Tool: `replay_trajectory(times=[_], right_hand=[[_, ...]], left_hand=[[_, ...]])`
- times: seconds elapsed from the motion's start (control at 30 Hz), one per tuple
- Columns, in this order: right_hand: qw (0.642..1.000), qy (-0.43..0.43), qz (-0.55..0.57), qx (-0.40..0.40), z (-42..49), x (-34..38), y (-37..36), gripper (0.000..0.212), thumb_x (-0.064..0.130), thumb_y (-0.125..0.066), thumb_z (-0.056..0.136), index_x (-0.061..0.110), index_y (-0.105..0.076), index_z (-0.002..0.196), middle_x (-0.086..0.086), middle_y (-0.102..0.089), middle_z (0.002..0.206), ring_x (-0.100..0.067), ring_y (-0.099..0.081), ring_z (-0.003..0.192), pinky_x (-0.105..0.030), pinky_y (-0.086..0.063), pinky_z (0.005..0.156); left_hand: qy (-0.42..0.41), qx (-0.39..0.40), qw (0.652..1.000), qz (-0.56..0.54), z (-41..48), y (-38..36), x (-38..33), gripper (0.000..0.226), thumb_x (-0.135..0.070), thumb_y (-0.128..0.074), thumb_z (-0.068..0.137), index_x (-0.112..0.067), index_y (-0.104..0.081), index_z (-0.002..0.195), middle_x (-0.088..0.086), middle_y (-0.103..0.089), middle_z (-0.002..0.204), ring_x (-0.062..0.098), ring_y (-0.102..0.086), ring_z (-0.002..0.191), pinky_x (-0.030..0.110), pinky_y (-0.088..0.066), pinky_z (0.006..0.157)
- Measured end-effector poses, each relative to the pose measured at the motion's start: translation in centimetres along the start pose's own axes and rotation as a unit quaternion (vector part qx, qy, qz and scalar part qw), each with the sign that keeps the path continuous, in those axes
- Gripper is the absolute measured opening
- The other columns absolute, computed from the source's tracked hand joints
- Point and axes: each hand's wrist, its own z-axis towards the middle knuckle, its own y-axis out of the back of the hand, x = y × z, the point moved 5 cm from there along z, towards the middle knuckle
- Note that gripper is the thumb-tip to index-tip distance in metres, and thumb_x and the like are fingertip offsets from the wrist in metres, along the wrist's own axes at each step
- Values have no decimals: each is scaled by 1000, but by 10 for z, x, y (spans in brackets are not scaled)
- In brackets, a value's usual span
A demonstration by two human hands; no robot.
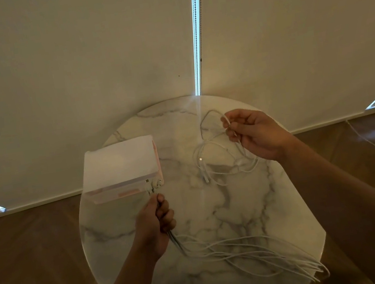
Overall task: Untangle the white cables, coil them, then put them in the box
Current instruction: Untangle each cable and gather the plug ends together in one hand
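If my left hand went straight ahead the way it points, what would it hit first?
Probably the box: the left hand grips white cables whose plugs sit at its near edge, so those would touch first. Depth is unclear from one view.

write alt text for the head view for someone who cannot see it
A person's left hand grips a bundle of white cables, plug ends up beside a white box, while the right hand pinches a loop of a second tangle. Both are over a round marble table.
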Motion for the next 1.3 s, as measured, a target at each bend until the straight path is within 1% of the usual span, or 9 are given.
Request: replay_trajectory(times=[0.2,0.43,0.53,0.67,0.77,0.9,1.07,1.17,1.3], right_hand=[[987,-109,-118,-27,-5,-29,12,25,14,-43,102,2,-62,113,-5,-34,58,-17,-24,54,-33,-17,55],[1000,-11,20,12,-19,-19,-5,34,17,-51,93,4,-64,122,-11,-51,66,-19,-40,58,-28,-35,56],[996,-67,-48,-39,-22,-32,5,34,26,-40,103,7,-60,123,-4,-27,50,-15,-21,45,-30,-20,51],[984,-72,-161,-3,-46,-51,1,26,2,-46,99,-1,-64,117,-9,-56,66,-18,-50,58,-28,-45,59],[978,-120,-167,35,-69,-69,0,25,0,-49,96,-5,-64,115,-14,-53,71,-16,-48,60,-23,-41,56],[878,-172,-444,45,-87,-108,16,23,16,-47,101,20,-66,113,18,-57,60,2,-51,51,-16,-40,57],[647,-292,-687,154,-108,-164,59,31,13,-51,93,18,-63,121,-3,-60,125,-18,-57,113,-23,-43,91],[630,-316,-692,154,-108,-175,66,39,13,-52,90,15,-57,128,-7,-54,133,-22,-52,121,-27,-44,97],[701,-246,-668,35,-79,-172,57,20,21,-55,89,15,-71,99,-8,-67,108,-26,-61,106,-29,-47,85]], left_hand=[[-1,2,1000,-2,1,-1,1,33,-27,-31,104,-16,-41,75,-5,-24,53,6,-17,38,21,-15,36],[-8,3,1000,1,0,-2,1,33,-26,-31,104,-16,-42,76,-5,-25,53,6,-17,38,23,-11,40],[-1,4,1000,0,1,-4,2,33,-26,-31,104,-16,-43,76,-5,-24,53,6,-18,38,22,-13,38],[-1,6,1000,6,2,-4,3,33,-27,-31,104,-15,-43,75,-5,-25,53,6,-18,38,21,-15,37],[-1,6,1000,4,1,-2,3,33,-27,-31,104,-15,-43,75,-5,-25,53,6,-18,37,22,-14,38],[3,3,1000,7,1,0,5,32,-27,-31,104,-16,-43,76,-6,-25,52,6,-18,37,21,-12,39],[5,5,1000,8,-1,-2,5,33,-27,-30,104,-16,-42,75,-6,-25,52,6,-19,37,23,-11,41],[4,2,1000,9,-2,-1,5,33,-27,-31,104,-16,-42,75,-6,-26,52,6,-19,36,22,-11,41],[2,-2,1000,8,-3,2,4,33,-27,-31,104,-16,-42,75,-6,-26,52,6,-19,37,22,-12,40]])
